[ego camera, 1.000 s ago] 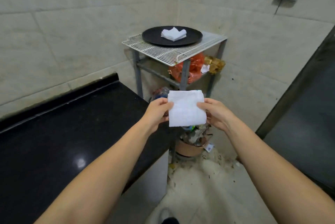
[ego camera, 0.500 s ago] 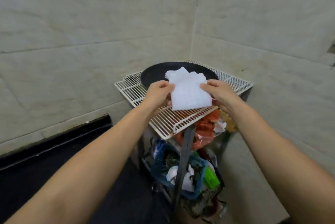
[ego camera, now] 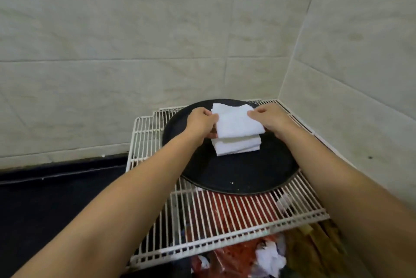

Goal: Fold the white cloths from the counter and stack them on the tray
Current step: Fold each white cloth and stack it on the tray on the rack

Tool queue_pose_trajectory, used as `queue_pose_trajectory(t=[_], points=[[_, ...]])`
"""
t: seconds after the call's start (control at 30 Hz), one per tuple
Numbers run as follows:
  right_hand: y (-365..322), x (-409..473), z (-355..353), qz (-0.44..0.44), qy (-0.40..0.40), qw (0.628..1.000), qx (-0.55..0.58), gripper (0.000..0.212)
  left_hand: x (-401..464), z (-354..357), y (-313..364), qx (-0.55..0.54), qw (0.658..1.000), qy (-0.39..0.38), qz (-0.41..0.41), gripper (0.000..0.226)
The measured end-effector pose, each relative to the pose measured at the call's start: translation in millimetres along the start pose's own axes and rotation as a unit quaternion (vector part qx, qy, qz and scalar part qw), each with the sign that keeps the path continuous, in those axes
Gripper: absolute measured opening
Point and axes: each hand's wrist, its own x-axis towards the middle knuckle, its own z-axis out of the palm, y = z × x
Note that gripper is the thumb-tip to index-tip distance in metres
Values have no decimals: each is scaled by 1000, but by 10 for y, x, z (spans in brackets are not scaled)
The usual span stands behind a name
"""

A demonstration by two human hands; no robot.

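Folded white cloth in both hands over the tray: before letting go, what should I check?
1. Left hand pinches the folded white cloth at its left edge: ok.
2. Right hand pinches its right edge: ok.
3. Cloth sits over the stack of folded white cloths on the round black tray: ok.
4. Edges squared with the stack: not ok, the held cloth is turned slightly and overhangs on the right.
5. Cloth fully resting on the stack: cannot tell.
6. Tray wholly supported by the white wire rack: ok.
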Motion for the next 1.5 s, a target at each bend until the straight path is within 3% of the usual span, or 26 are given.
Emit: queue_pose_trajectory(t=[0.17, 0.4, 0.53, 0.67, 0.8, 1.07, 1.33, 1.5], points=[[222, 141, 89, 1, -61, 998, -34, 42, 75, 53, -165, 75, 996, 9, -40, 19], [265, 109, 103, -35, -83, 993, -78, 30, -21, 48, -223, 183, 983, 27, -18, 25], [22, 12, 13, -61, -15, 990, -124, 43, -132, -121, -154, 183, 982, 46, 4, 23], [-491, -271, 205, -178, 39, 975, -127, 39, -440, -636, -80, 166, 980, 84, 69, 18], [-1065, -877, 976, -313, -6, 944, -102, 32, -1047, -1510, -307, 205, 962, 139, 115, 15], [-1768, -3056, 3308, -498, -183, 844, -74, 32, -3213, -3786, -1519, 316, 885, 343, 8, 16], [-1810, -4857, 4933, -580, -272, 752, -157, 35, -5038, -5100, -2672, 424, 808, 375, -162, 18], [-1841, -5416, 5666, -608, -315, 698, -207, 34, -5704, -5541, -3348, 408, 779, 396, -265, 28]])
